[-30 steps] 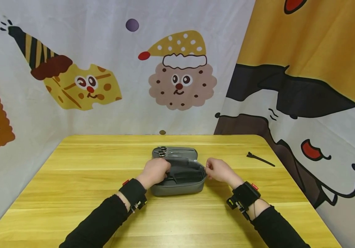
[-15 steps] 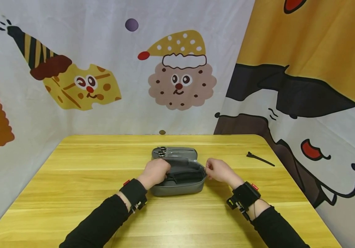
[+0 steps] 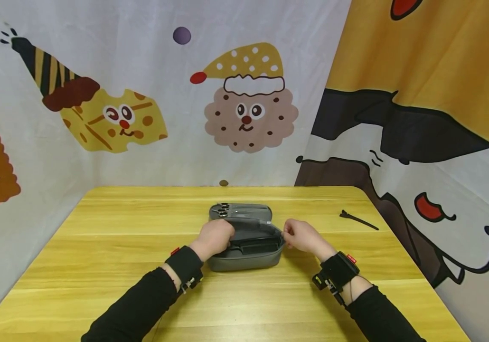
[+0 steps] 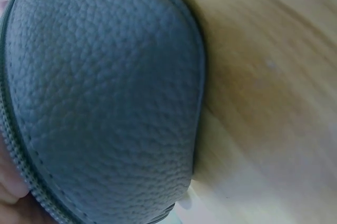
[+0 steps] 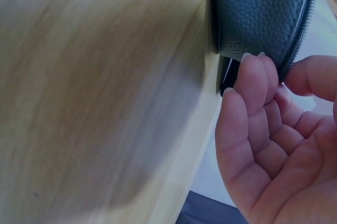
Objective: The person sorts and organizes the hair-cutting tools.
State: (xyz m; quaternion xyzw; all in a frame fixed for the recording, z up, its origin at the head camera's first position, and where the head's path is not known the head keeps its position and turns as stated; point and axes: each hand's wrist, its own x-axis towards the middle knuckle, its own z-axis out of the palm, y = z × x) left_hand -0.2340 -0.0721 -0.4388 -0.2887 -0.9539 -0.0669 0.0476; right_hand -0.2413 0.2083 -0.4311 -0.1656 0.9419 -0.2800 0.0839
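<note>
Two hands on grey case [image 3: 244, 254], scissors [image 3: 224, 208] inside

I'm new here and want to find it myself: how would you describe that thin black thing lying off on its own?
Start at the yellow wooden table and look to its far right side, near the cat curtain. The black clip lies there alone, well apart from the grey case between the hands. It is slim and dark, unlike the bulky case.

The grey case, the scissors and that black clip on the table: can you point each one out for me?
grey case [image 3: 244, 260]: head view, on its near front wall.
scissors [image 3: 223, 207]: head view, on the finger rings, in the opened far half.
black clip [image 3: 357, 219]: head view, mid-length, lying apart on the right.
</note>
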